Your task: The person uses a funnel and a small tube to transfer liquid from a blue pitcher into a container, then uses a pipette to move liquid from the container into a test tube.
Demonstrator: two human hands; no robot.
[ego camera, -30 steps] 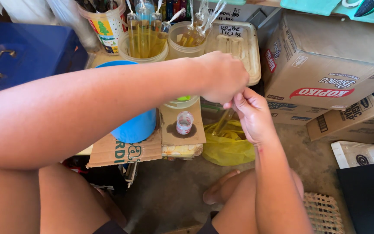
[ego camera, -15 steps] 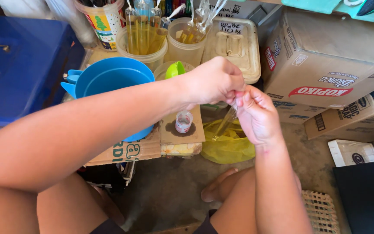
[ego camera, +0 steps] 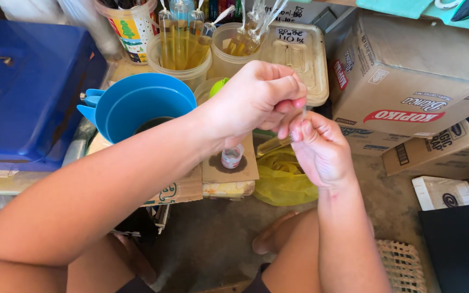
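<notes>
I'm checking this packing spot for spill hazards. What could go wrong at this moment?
The thin bag of yellow liquid hangs pinched between the left hand and right hand with no surface right under it; a slip could drop or burst it. The small bottle stands on cardboard just below the hands, so a lowered wrist might tip it.
</notes>
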